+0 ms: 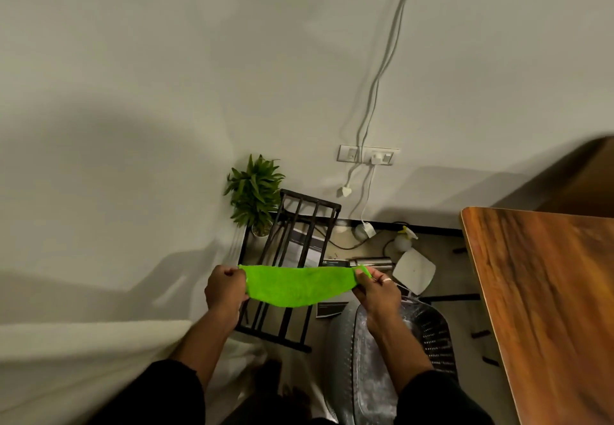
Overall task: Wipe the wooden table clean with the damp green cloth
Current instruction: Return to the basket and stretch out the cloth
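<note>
I hold the bright green cloth [297,286] stretched out flat in the air between both hands, over the floor. My left hand [226,290] grips its left end in a closed fist. My right hand [377,295], with a ring on one finger, pinches its right end. The wooden table [548,298] is at the right side of the view, its brown top well apart from the cloth and both hands.
Below the cloth lies a black metal rack [292,258] on the floor. A potted plant [254,193] stands in the corner. A grey mesh bin [398,351] sits under my right arm. A spray bottle [403,240], steel flask [370,262], white square lid [413,270] and cables lie by the wall.
</note>
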